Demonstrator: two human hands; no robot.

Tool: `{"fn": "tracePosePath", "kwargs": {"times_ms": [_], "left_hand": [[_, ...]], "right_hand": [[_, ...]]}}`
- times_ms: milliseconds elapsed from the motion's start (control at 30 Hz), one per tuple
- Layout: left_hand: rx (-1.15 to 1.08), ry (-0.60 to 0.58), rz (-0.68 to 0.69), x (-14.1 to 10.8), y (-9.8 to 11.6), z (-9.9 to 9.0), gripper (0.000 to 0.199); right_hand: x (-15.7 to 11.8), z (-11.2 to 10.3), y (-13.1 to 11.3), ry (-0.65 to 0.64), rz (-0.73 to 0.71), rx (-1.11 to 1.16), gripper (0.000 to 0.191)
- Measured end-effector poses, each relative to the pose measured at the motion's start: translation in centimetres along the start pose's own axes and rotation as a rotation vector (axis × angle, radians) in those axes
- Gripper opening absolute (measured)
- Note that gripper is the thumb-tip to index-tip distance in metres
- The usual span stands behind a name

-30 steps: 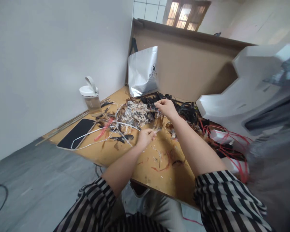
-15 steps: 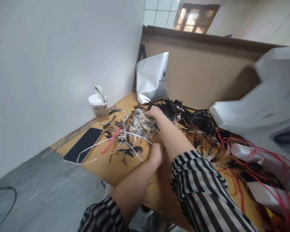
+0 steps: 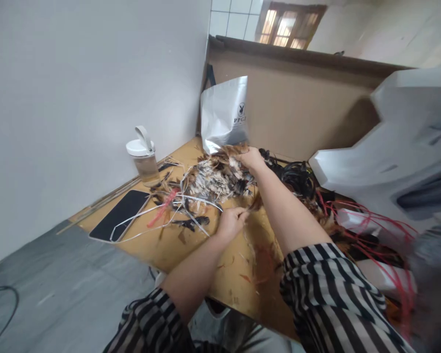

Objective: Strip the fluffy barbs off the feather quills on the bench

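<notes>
Moved to the right since half a second ago is the right hand (image 3: 251,158), and brown feathers (image 3: 226,153) are now seen at its fingertips, on the far side of the pale feather pile (image 3: 209,180) on the tan table (image 3: 176,240). These feathers are pinched by its nearly closed fingers. Closer in, a thin brown tuft (image 3: 256,202) is pinched by the left hand (image 3: 231,223), its fingers curled. Behind the pile, the silver bag (image 3: 222,115) is propped up. White bands (image 3: 202,199) are strewn partly over the black phone (image 3: 113,215).
</notes>
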State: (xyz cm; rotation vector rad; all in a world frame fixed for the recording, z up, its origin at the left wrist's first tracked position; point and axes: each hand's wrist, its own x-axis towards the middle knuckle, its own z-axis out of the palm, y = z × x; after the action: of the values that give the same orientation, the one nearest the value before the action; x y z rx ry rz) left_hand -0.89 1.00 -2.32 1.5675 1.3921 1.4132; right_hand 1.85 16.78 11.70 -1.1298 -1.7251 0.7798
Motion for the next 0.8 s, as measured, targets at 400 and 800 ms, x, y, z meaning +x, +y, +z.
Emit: {"fn": "tracePosePath", "kwargs": {"times_ms": [400, 800], "left_hand": [[-0.452, 0.379, -0.222, 1.1, 1.0, -3.5, 0.026], [-0.549, 0.383, -0.237, 1.4, 0.6, -3.9, 0.025]], "right_hand": [[-9.0, -7.3, 3.3, 0.091, 0.146, 0.21, 0.035], [-16.9, -10.6, -3.0, -0.099, -0.117, 0.273, 0.048]]}}
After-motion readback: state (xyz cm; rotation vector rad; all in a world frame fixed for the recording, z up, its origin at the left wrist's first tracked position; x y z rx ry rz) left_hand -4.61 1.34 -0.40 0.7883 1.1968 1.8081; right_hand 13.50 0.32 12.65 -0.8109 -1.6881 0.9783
